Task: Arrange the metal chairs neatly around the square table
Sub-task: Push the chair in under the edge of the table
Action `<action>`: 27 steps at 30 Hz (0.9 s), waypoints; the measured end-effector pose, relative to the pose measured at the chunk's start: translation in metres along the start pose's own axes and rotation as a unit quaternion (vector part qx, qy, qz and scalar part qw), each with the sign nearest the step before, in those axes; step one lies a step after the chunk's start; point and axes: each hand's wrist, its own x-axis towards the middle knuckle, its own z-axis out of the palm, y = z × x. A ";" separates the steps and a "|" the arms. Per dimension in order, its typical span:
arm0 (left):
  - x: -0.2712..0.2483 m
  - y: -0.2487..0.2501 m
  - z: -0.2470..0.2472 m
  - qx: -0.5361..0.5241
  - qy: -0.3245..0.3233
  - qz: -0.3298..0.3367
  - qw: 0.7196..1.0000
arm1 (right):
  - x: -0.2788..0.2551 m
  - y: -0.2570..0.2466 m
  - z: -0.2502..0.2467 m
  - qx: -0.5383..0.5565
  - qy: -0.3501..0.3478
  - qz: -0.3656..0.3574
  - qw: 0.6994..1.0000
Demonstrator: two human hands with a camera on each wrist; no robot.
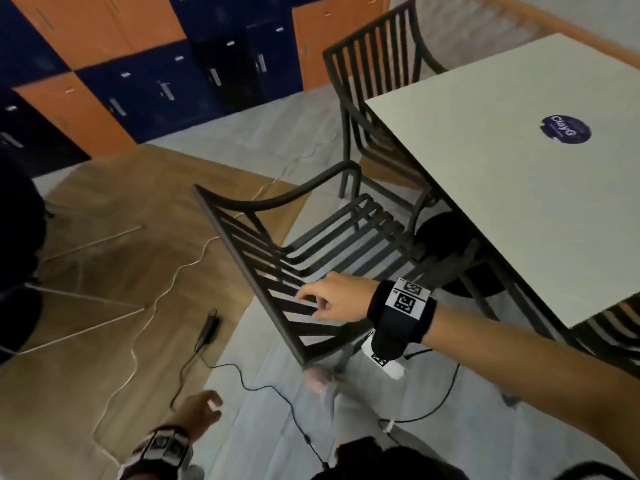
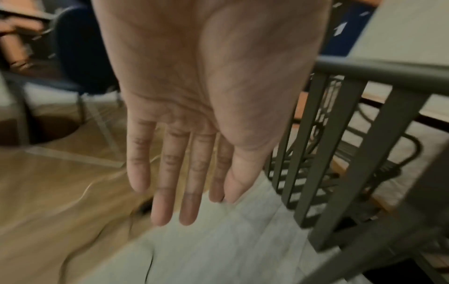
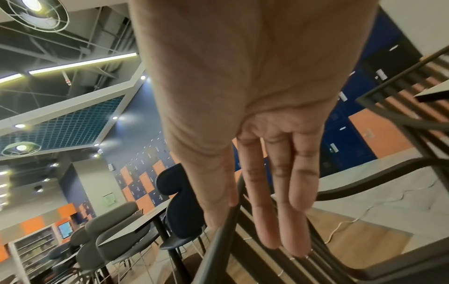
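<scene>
The square table point(image 1: 512, 188) has a pale top with a round blue sticker and fills the right of the head view. A dark metal chair point(image 1: 277, 268) with a slatted back stands at its near left side, seat toward the table. My right hand point(image 1: 311, 303) reaches over that backrest, fingers extended and holding nothing. In the right wrist view my right hand point(image 3: 245, 234) straddles the top rail point(image 3: 218, 242), thumb on one side. A second metal chair point(image 1: 374, 67) stands at the far side. My left hand point(image 1: 211, 407) hangs low, empty; in the left wrist view the fingers point(image 2: 170, 201) are straight.
A black cable with a power adapter point(image 1: 207, 329) and a white cable point(image 1: 166, 289) trail over the floor beside the chair. Blue and orange lockers point(image 1: 138, 64) line the back wall. Another slatted chair point(image 1: 609, 334) shows under the table's near corner. The table's black pedestal point(image 1: 446, 237) stands beneath.
</scene>
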 end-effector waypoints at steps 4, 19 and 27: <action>0.044 0.024 -0.118 0.068 0.081 0.076 0.991 | 0.062 -0.012 0.017 0.027 -0.013 0.044 0.999; 0.171 0.130 -0.288 0.481 0.116 0.355 0.793 | 0.122 -0.021 0.043 0.178 -0.077 0.158 0.968; 0.218 0.148 -0.307 0.554 0.013 0.479 0.680 | 0.119 -0.050 0.055 0.136 0.020 0.293 0.946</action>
